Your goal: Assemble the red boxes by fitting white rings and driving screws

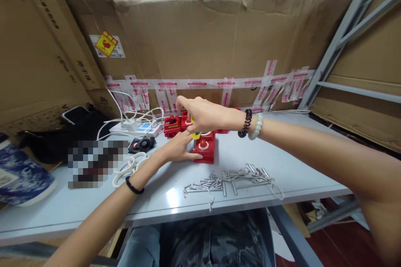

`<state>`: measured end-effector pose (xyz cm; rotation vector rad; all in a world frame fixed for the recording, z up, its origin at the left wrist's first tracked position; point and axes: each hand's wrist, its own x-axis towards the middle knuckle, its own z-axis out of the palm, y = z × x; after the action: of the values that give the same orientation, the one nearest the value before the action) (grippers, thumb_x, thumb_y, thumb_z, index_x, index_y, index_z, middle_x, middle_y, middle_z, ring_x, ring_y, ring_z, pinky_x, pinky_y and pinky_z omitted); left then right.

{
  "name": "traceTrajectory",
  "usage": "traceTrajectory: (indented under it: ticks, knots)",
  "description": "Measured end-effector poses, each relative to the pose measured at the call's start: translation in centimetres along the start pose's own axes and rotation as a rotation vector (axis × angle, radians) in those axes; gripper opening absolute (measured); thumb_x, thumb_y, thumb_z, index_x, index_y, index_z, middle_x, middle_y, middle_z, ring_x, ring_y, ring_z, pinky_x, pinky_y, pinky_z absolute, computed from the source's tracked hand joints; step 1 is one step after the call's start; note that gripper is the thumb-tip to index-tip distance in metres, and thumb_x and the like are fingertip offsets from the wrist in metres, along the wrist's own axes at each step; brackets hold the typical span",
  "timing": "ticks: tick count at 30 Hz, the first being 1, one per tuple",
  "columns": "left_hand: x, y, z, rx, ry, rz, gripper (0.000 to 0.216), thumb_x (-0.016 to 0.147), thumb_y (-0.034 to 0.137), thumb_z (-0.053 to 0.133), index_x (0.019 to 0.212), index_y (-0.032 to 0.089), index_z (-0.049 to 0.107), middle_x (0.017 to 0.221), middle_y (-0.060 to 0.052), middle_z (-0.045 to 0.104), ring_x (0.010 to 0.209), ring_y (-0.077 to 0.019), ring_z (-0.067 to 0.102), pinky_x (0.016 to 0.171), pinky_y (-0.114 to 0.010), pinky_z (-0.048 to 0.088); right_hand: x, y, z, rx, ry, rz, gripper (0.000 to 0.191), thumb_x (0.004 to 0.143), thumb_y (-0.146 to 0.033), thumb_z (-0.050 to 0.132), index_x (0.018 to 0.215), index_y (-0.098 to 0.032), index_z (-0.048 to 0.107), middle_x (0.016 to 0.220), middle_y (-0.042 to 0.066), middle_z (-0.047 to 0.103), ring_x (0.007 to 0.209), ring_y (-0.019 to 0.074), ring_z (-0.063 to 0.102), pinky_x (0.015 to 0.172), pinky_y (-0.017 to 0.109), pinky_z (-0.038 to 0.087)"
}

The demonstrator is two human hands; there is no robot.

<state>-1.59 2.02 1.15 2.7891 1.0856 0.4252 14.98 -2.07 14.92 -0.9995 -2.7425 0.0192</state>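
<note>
A red box with a round button (205, 149) stands on the grey table (282, 167). My left hand (178, 148) lies flat against the box's left side, fingers stretched along its base. My right hand (203, 114) is closed over the top of a screwdriver with a yellow and green handle (196, 134), held upright on the box. More red boxes (173, 125) stand just behind. A pile of long metal screws (228, 178) lies on the table in front of the box.
A white power strip (138, 127) with white cables sits at the back left, a small black device (142, 144) beside it. A black bag with a phone (75, 127) lies far left. Taped cardboard walls (203, 37) enclose the back. A metal shelf frame (341, 37) stands right.
</note>
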Motion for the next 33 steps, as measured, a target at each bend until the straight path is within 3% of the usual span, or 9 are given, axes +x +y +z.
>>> traceTrajectory:
  ticks: [3, 6, 11, 17, 19, 21, 24, 33]
  knots:
    - [0.0, 0.0, 0.0, -0.015, 0.009, 0.003, 0.081, 0.078, 0.056, 0.061, 0.144, 0.019, 0.033, 0.150, -0.019, 0.033, 0.135, -0.0397, 0.035, 0.105, -0.055, 0.034, -0.1, 0.0, -0.2, 0.046, -0.046, -0.080, 0.050, 0.061, -0.005, 0.064, 0.105, -0.016, 0.044, 0.092, 0.005, 0.057, 0.080, 0.0180, 0.048, 0.055, 0.027, 0.032]
    - [-0.1, -0.2, 0.2, -0.023, 0.042, 0.025, 0.081, 0.078, 0.056, 0.062, 0.145, 0.023, 0.031, 0.150, -0.016, 0.035, 0.134, -0.0395, 0.036, 0.104, -0.055, 0.035, -0.3, -0.1, -0.7, 0.045, -0.041, -0.090, 0.046, 0.059, -0.004, 0.064, 0.099, -0.017, 0.046, 0.090, 0.004, 0.057, 0.081, 0.0184, 0.049, 0.056, 0.027, 0.033]
    - [-0.1, -0.3, 0.5, -0.017, 0.062, 0.051, 0.086, 0.078, 0.054, 0.063, 0.149, 0.031, 0.020, 0.151, -0.011, 0.033, 0.138, -0.0376, 0.031, 0.106, -0.053, 0.034, -1.2, -0.1, -2.3, 0.101, 0.066, -0.078, 0.039, 0.062, -0.005, 0.062, 0.097, -0.016, 0.048, 0.095, 0.004, 0.059, 0.086, 0.0184, 0.052, 0.065, 0.029, 0.039]
    - [-0.9, 0.5, 0.0, -0.046, 0.085, 0.026, 0.101, 0.074, 0.062, 0.065, 0.150, 0.026, 0.009, 0.152, -0.016, 0.028, 0.140, -0.0386, 0.024, 0.108, -0.054, 0.032, -4.3, 1.6, -2.9, 0.291, 0.246, -0.012, 0.037, 0.067, -0.007, 0.061, 0.100, -0.017, 0.049, 0.085, 0.000, 0.063, 0.076, 0.0152, 0.058, 0.068, 0.032, 0.045]
    - [-1.6, 1.0, -0.7, -0.083, 0.153, 0.046, 0.088, 0.076, 0.058, 0.065, 0.145, 0.025, 0.022, 0.147, -0.015, 0.034, 0.136, -0.0347, 0.032, 0.107, -0.049, 0.035, -5.7, 2.6, -2.4, 0.367, 0.342, 0.044, 0.035, 0.069, -0.011, 0.063, 0.100, -0.018, 0.050, 0.083, 0.000, 0.064, 0.073, 0.0145, 0.059, 0.066, 0.032, 0.047]
    - [-2.2, 1.3, -1.4, -0.102, 0.196, 0.048, 0.055, 0.083, 0.049, 0.061, 0.129, 0.023, 0.044, 0.133, -0.011, 0.047, 0.124, -0.0289, 0.046, 0.102, -0.044, 0.041, -7.0, 3.7, -1.6, 0.428, 0.463, 0.103, 0.033, 0.069, -0.016, 0.065, 0.098, -0.019, 0.050, 0.082, 0.000, 0.065, 0.074, 0.0154, 0.062, 0.066, 0.031, 0.049]
    - [-2.6, 1.4, -1.8, -0.085, 0.150, 0.047, 0.021, 0.090, 0.038, 0.053, 0.102, 0.021, 0.058, 0.107, -0.006, 0.059, 0.102, -0.0233, 0.057, 0.091, -0.040, 0.045, -8.4, 5.6, 0.1, 0.502, 0.614, 0.160, 0.033, 0.069, -0.024, 0.069, 0.096, -0.020, 0.050, 0.083, 0.001, 0.066, 0.076, 0.0165, 0.064, 0.065, 0.031, 0.051]
    - [-2.1, 1.1, -0.9, -0.162, 0.117, 0.060, 0.015, 0.091, 0.031, 0.050, 0.093, 0.020, 0.060, 0.093, -0.005, 0.065, 0.086, -0.0185, 0.060, 0.079, -0.034, 0.046, -9.0, 9.6, 4.2, 0.621, 0.718, 0.268, 0.039, 0.065, -0.029, 0.073, 0.095, -0.019, 0.051, 0.080, 0.002, 0.067, 0.074, 0.0173, 0.065, 0.067, 0.034, 0.052]
